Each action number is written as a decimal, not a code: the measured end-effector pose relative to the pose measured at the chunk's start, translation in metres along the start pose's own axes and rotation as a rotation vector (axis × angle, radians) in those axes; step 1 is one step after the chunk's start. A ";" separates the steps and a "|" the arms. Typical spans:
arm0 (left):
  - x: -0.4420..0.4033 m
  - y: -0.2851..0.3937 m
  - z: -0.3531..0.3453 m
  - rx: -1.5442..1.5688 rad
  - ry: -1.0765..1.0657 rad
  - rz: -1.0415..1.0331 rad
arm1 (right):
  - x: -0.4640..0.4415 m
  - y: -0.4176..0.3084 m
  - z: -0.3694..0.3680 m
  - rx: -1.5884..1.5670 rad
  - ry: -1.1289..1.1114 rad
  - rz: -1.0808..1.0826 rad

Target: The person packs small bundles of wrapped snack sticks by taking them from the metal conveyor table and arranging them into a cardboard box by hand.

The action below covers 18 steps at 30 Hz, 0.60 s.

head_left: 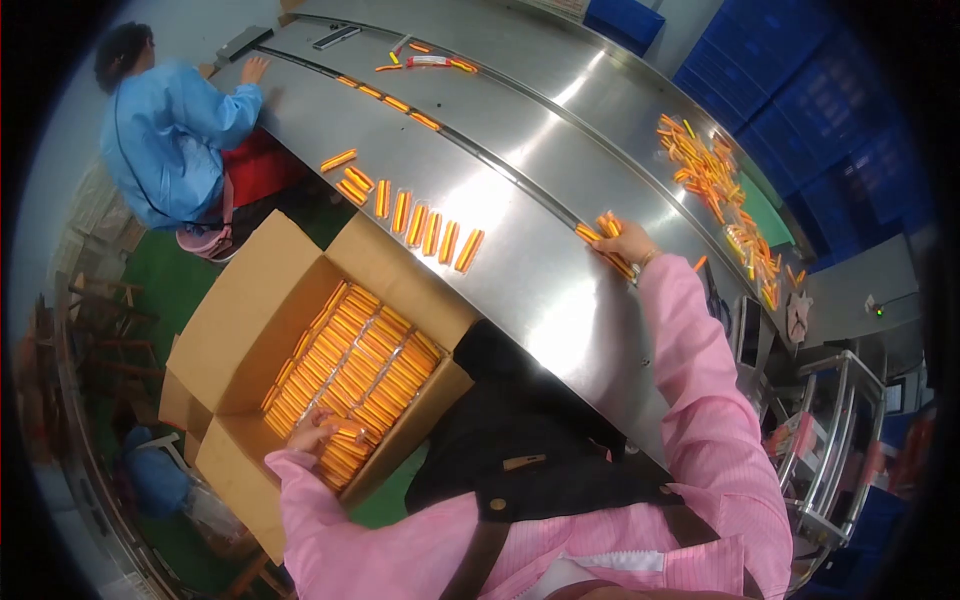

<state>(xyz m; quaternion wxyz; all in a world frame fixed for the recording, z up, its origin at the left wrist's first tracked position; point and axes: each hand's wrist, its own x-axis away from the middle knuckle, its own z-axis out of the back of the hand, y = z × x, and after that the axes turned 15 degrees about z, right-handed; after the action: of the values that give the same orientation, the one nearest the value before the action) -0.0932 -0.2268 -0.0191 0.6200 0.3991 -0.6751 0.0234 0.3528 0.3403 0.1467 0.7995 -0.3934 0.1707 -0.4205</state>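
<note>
My left hand (312, 435) is down inside an open cardboard box (262, 330), closed around some orange-and-yellow sticks (345, 448) in clear wrappers. Rows of similar wrapped sticks (350, 350) fill the box. Over the steel table (520, 290), my right hand (628, 243) grips a small bunch of orange-and-yellow sticks (606, 226) beside the narrow channel. Several more wrapped sticks (430, 232) lie in a row along the table edge by the box. Exactly how many sticks each hand holds is hidden by the fingers.
A line of sticks (386, 101) lies in the channel. A large loose pile (705, 175) covers the table's right end. Across the far left, a co-worker in a blue smock (180, 130) reaches onto the table. Blue crates (800, 110) stand behind; a metal rack (835, 440) is at right.
</note>
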 end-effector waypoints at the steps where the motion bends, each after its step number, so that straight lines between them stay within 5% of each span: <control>1: -0.001 0.000 0.001 0.021 -0.034 -0.005 | 0.000 0.004 0.002 0.049 0.018 -0.011; 6: 0.004 -0.003 0.002 0.053 -0.025 -0.020 | -0.004 0.004 0.018 0.151 0.047 -0.211; 12: 0.024 0.005 -0.016 0.176 -0.012 -0.016 | 0.008 -0.024 -0.010 -0.164 0.233 0.136; 15: 0.022 0.006 -0.017 0.156 -0.009 -0.001 | 0.000 -0.021 -0.019 0.436 0.077 0.224; 18: 0.018 0.003 -0.015 0.159 -0.013 -0.001 | 0.003 -0.021 -0.023 0.492 0.031 0.234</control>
<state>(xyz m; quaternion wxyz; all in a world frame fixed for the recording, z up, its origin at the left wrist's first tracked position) -0.0813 -0.2265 0.0008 0.5821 0.4474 -0.6749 0.0741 0.3296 0.3197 0.1490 0.9116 -0.1586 0.1199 -0.3598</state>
